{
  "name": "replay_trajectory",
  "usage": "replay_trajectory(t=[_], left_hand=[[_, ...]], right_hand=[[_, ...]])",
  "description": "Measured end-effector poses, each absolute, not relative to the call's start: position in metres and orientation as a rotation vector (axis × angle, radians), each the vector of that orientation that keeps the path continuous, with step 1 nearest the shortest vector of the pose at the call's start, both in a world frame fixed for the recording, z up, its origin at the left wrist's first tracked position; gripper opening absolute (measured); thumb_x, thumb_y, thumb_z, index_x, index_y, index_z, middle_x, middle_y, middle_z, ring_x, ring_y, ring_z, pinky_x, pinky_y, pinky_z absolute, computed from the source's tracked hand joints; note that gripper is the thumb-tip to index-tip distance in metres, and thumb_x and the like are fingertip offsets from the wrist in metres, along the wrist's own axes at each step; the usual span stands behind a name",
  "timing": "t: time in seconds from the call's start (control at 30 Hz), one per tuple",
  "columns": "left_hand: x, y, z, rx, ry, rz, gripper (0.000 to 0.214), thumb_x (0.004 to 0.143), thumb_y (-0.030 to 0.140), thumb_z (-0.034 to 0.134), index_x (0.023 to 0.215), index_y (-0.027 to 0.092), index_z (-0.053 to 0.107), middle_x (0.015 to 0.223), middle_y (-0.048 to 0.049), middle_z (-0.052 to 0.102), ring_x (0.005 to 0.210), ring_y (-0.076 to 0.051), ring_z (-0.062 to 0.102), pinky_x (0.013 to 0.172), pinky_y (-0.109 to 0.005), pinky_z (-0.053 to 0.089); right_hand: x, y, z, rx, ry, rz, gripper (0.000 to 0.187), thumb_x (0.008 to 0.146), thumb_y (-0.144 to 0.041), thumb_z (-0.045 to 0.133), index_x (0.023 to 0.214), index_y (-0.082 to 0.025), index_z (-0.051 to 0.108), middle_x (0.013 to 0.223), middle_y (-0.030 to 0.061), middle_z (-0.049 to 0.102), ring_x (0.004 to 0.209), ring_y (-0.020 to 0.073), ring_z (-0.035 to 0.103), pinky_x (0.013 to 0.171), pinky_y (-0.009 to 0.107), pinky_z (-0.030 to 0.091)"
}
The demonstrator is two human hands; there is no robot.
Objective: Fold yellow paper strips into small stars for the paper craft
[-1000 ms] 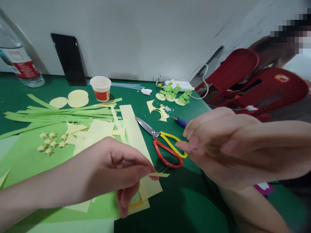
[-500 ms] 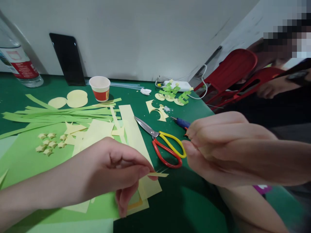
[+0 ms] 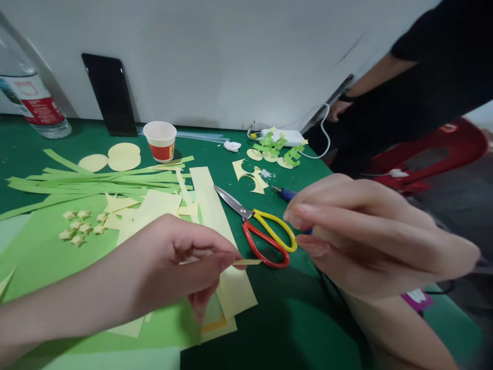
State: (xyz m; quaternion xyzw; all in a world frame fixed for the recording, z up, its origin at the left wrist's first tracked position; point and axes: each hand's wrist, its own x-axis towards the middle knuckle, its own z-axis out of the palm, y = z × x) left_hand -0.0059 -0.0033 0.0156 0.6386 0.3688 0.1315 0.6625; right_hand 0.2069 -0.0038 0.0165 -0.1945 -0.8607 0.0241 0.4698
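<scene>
Between the thumb and fingers of my left hand point(image 3: 185, 267) is a narrow yellow paper strip point(image 3: 249, 262), its free end pointing right. My right hand point(image 3: 370, 231) hovers to the right of it with curled fingers; a gap shows between thumb and forefinger, and I see nothing held there. Scissors point(image 3: 244, 211) with red and yellow handles lie on the table between the hands, blades spread a little or shut, hard to tell. Behind my right hand a blue tool point(image 3: 287, 194) with a dark tip is mostly hidden.
Small folded paper stars point(image 3: 79, 226), green paper strips point(image 3: 96, 177) and pale yellow sheets point(image 3: 206, 205) cover the left. A paper cup point(image 3: 159, 146), phone point(image 3: 111, 97) and bottle point(image 3: 34, 103) stand along the wall. Green paper pieces point(image 3: 295, 154) sit at the back; a person point(image 3: 435, 77) stands right.
My left hand has risen slightly with the yellow strip. My right hand's thumb and forefinger have parted. The person at the right now stands, with the red chair showing lower down.
</scene>
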Motion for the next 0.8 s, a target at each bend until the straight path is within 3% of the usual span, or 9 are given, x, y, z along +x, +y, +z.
replay_trajectory(t=[0.13,0.23,0.33,0.43,0.53,0.67,0.8], left_hand=[[-0.006,-0.004,0.016,1.564,0.886,0.401,0.022,0.081,0.023,0.048,0.073,0.017,0.068,0.042,0.0058,0.054,0.038,-0.004,0.05,0.041,-0.009,0.038],[-0.006,-0.005,0.018,1.613,0.899,0.443,0.023,0.08,0.021,0.047,0.072,0.018,0.068,0.041,0.0061,0.055,0.037,-0.004,0.05,0.04,-0.008,0.037],[-0.006,-0.007,0.019,1.621,0.927,0.469,0.023,0.08,0.019,0.047,0.072,0.019,0.068,0.041,0.0065,0.055,0.038,-0.004,0.049,0.041,-0.008,0.038],[-0.006,-0.007,0.018,1.671,0.925,0.489,0.023,0.081,0.02,0.047,0.071,0.018,0.069,0.04,0.0066,0.054,0.037,-0.004,0.047,0.04,-0.008,0.036],[-0.006,-0.005,0.017,1.763,0.92,0.513,0.023,0.081,0.018,0.047,0.073,0.019,0.069,0.04,0.0069,0.055,0.037,-0.004,0.046,0.039,-0.008,0.035],[-0.008,-0.005,0.017,1.865,0.947,0.474,0.025,0.081,0.019,0.045,0.073,0.022,0.069,0.041,0.0075,0.056,0.037,-0.004,0.044,0.036,-0.009,0.032],[-0.008,-0.006,0.017,1.924,0.953,0.458,0.024,0.08,0.017,0.046,0.074,0.022,0.069,0.041,0.0084,0.056,0.037,-0.003,0.043,0.037,-0.008,0.031]], right_hand=[[0.202,-0.006,0.012,-0.534,-1.945,0.486,0.025,0.08,-0.027,0.063,0.103,-0.016,0.066,0.083,0.0063,0.057,0.078,0.0173,0.054,0.061,0.032,0.046],[0.199,-0.013,0.013,-0.551,-1.859,0.869,0.028,0.084,-0.032,0.058,0.109,-0.021,0.063,0.097,0.0068,0.065,0.086,0.0194,0.057,0.064,0.031,0.05],[0.198,-0.019,0.015,-0.56,-1.818,1.078,0.024,0.089,-0.027,0.05,0.11,-0.02,0.061,0.084,0.0043,0.067,0.067,0.0142,0.06,0.052,0.027,0.048],[0.199,-0.021,0.018,-0.686,-1.929,0.911,0.018,0.089,-0.022,0.05,0.103,-0.02,0.062,0.067,-0.0001,0.059,0.053,0.0095,0.051,0.05,0.024,0.044],[0.202,-0.017,0.022,-0.827,-2.148,0.577,0.017,0.085,-0.022,0.057,0.101,-0.017,0.06,0.06,-0.0019,0.048,0.053,0.0093,0.043,0.048,0.023,0.04],[0.208,-0.012,0.026,-0.832,-2.457,0.491,0.013,0.083,-0.013,0.057,0.095,-0.012,0.063,0.068,0.0019,0.053,0.06,0.0087,0.046,0.05,0.021,0.039],[0.211,-0.012,0.027,-0.841,-2.336,0.482,0.018,0.083,-0.005,0.053,0.086,-0.018,0.066,0.071,0.0011,0.055,0.063,0.0087,0.05,0.052,0.021,0.04]])
